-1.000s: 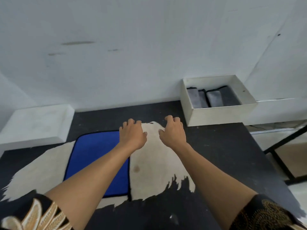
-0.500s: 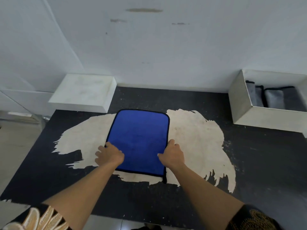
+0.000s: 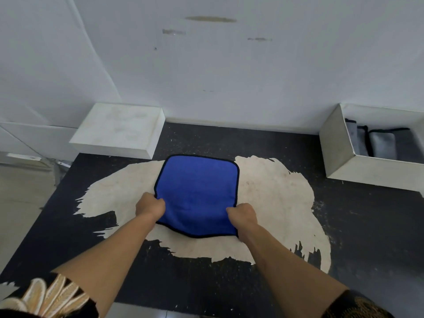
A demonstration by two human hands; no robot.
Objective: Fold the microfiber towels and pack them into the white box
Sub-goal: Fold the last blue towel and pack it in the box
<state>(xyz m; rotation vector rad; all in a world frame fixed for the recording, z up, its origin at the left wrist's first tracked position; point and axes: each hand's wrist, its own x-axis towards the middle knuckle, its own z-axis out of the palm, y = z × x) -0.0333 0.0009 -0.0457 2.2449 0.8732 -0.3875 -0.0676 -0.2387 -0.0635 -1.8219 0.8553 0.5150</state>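
One blue towel, two white boxes, two hands

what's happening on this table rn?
A person is folding a blue microfiber towel on the worn black table. The left hand and right hand each grip a near side of it, and the near edge is bunched and lifting. The white box at the far right already holds a few folded grey towels. A closed white box sits at the far left.
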